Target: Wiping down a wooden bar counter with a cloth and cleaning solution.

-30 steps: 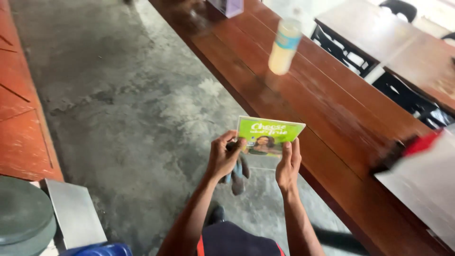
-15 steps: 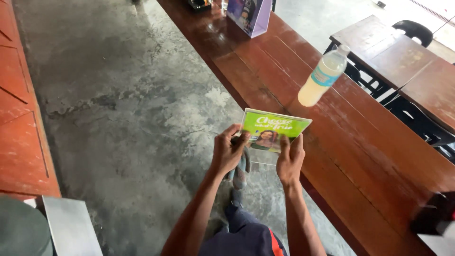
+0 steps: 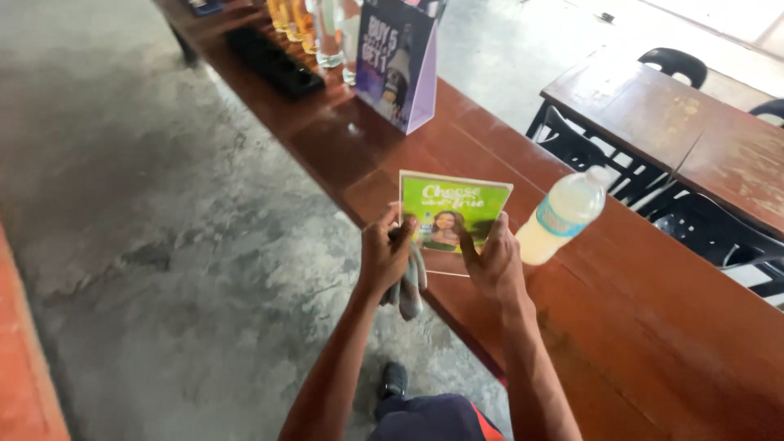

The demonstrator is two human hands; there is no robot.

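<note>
Over the long reddish-brown wooden bench (image 3: pixel 653 327), our left hand (image 3: pixel 384 257) and right hand (image 3: pixel 490 261) keep fingers clamped on the green printed card (image 3: pixel 453 216), the left also pinching a grey cloth (image 3: pixel 411 286); best held level by its edges.

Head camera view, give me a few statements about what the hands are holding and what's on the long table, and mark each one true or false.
1. Both hands hold the green card. True: the left hand grips its left edge and the right hand its right edge.
2. The left hand also holds a grey cloth. True.
3. The plastic bottle lies flat on the floor. False: it stands on the wooden table, right of the card.
4. The purple table sign lies beneath the card. False: it stands further up the table, apart from the card.
5. Black chairs stand by the tables on the right. True.
</note>
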